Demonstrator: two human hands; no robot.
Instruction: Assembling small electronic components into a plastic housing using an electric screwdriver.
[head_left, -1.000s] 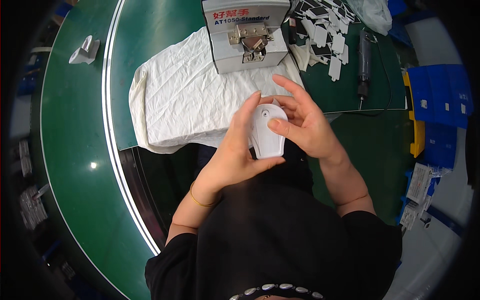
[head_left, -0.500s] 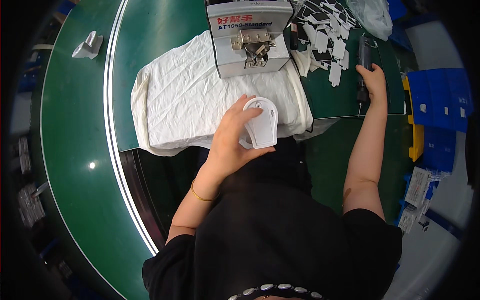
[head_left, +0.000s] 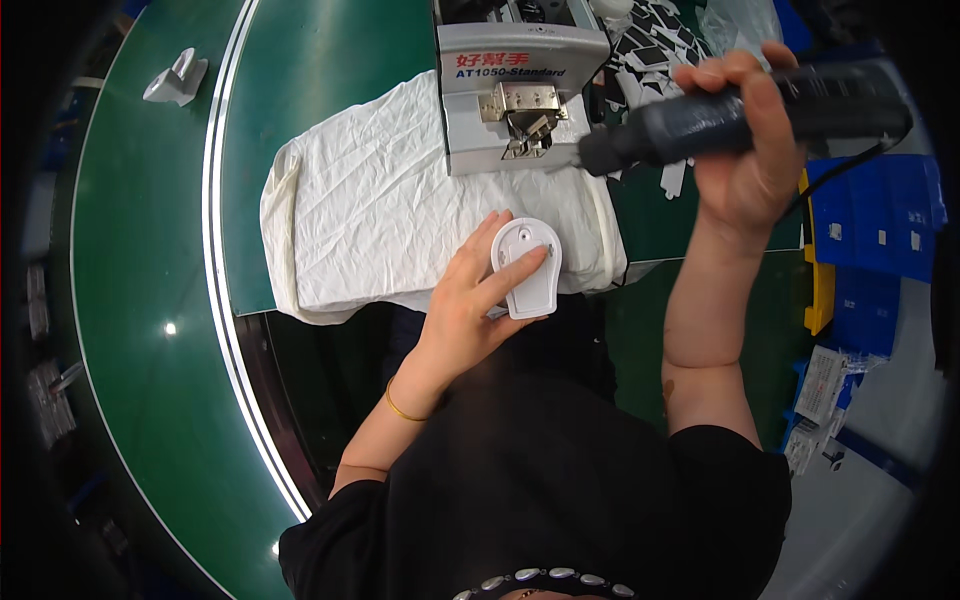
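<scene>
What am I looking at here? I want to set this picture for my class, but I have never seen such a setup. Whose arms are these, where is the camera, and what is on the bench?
The camera sits on a person's head and looks down, so both arms are that person's own. The wide lens bends straight edges near the rim. The left hand holds a small white plastic part over a crumpled white cloth. The right hand grips a dark electric screwdriver with a cable, raised above the bench. Behind the cloth stands a grey metal box-shaped machine. The surface is a green bench, with another white part lying far left and blue bins on the right.
</scene>
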